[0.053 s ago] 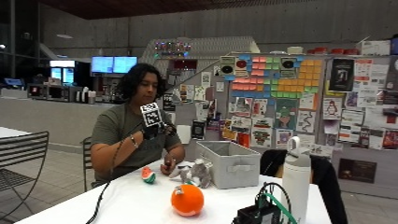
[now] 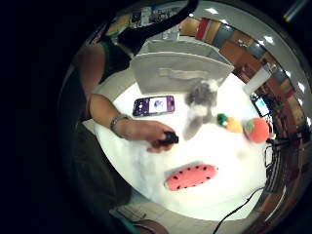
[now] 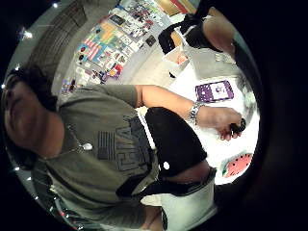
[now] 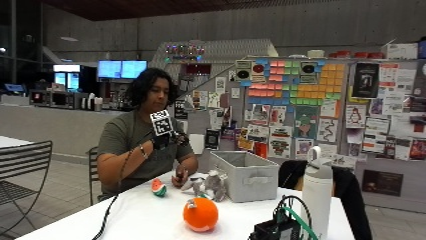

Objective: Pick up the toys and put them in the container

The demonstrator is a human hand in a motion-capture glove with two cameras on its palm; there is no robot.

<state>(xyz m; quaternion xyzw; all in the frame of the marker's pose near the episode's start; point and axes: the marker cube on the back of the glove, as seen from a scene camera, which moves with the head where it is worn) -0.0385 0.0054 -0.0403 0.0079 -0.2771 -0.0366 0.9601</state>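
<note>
I saw the right hand [image 4: 162, 141] raised at chest height above the table [image 4: 133, 220], forearm upright; whether its fingers were open I could not tell. No writing was legible. The bare hand [image 2: 146, 134] held a small black object. The watermelon toy [image 4: 158, 187], plush [image 4: 208, 184] and orange toy [image 4: 200, 214] lay beside the container [image 4: 245, 175].

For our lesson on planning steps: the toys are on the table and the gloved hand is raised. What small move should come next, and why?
Probably lower the gloved right hand toward the grey plush toy beside the container. The hand is raised at chest height holding nothing, and every toy lies on the table.
</note>
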